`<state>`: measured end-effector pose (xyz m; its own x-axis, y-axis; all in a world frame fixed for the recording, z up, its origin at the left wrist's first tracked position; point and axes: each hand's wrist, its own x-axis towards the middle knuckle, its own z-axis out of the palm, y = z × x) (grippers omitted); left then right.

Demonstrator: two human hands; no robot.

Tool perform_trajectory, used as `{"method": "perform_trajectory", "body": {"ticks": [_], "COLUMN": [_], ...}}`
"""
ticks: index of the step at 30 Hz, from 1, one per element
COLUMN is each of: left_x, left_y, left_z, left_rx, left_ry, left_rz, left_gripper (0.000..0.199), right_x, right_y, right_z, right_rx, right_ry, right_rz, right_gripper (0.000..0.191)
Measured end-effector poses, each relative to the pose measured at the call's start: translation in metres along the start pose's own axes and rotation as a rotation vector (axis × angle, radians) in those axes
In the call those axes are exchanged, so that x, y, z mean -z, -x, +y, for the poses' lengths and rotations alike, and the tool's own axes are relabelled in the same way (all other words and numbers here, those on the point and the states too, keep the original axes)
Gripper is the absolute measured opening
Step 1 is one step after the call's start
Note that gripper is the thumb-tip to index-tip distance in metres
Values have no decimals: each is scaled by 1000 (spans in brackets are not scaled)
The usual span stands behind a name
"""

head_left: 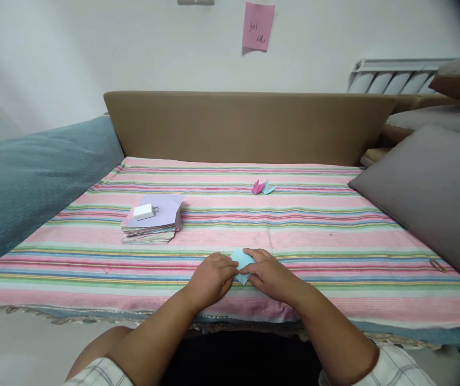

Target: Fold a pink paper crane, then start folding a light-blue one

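Note:
A small light blue folded paper lies on the striped cloth close to the front edge, with a pointed corner towards me. My left hand presses its left side, the fingers curled against the edge. From the right, my right hand grips the paper, with one finger reaching over it and the others bent at its far and near sides. Both hands cover part of the folds. Farther back sit two small folded paper figures, a magenta one and a light blue one, side by side.
A stack of coloured paper sheets stands at the left, with a white plug charger on top. Grey cushions fill the right side. A teal-covered armrest bounds the left, a brown backrest the rear. A small brownish loop lies right.

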<state>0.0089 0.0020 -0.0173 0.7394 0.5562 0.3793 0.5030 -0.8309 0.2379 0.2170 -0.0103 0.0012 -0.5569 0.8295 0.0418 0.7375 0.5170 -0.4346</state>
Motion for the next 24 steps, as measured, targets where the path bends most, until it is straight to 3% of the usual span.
{"method": "perform_trajectory", "body": {"ticks": [12, 19, 24], "left_x": [0, 0, 1], "left_y": [0, -1, -1], "left_z": [0, 0, 1], "left_rx": [0, -3, -4], "left_ry": [6, 7, 6], "left_rz": [16, 19, 23], "left_gripper": [21, 22, 22], "right_x": [3, 6, 4], "right_y": [6, 1, 0], "right_z": [-1, 0, 3], "right_rx": [34, -6, -32], "right_ry": [-70, -153, -127], "right_rz": [-64, 105, 97], "right_gripper": [29, 28, 29]}}
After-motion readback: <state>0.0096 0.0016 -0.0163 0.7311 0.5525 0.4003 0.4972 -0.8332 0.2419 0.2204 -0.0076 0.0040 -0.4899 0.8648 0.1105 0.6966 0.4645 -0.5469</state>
